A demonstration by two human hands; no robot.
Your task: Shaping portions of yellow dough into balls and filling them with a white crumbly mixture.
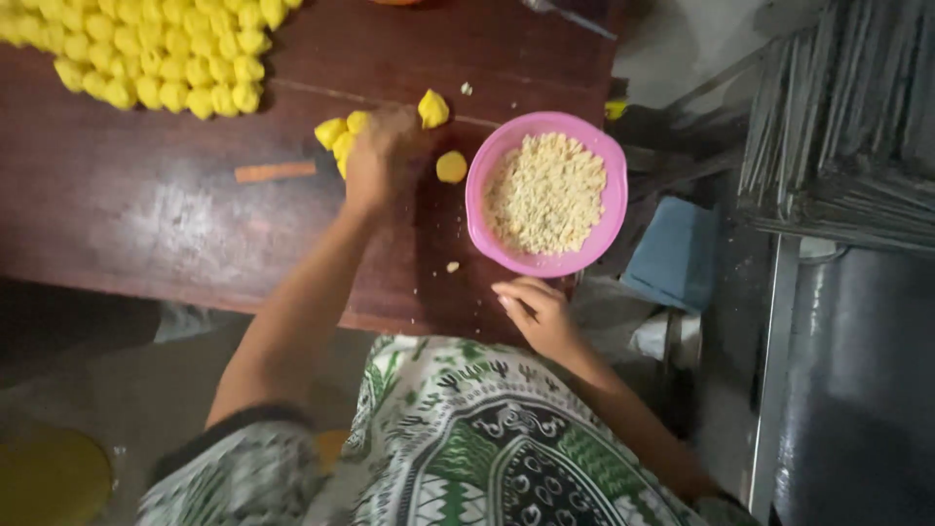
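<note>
Several yellow dough pieces (pixel 336 136) lie half hidden under the left hand (pixel 380 161), whose fingers' grip cannot be told. Right hand (pixel 541 317) fingers rest loosely curled, holding nothing, at the bench (pixel 146 214) edge beside the pink bowl (pixel 487 166).

On the table (pixel 146 214) a big group of dough pieces (pixel 156 49) lies at the far left corner. A bowl (pixel 487 161) with crumbs (pixel 545 193) in it stands near the right edge. Between them is the left hand (pixel 382 161), on a small cluster of pieces (pixel 336 134). One single piece (pixel 451 167) lies just beside the bowl. The right hand (pixel 541 317) rests at the near edge, before the bowl.
</note>
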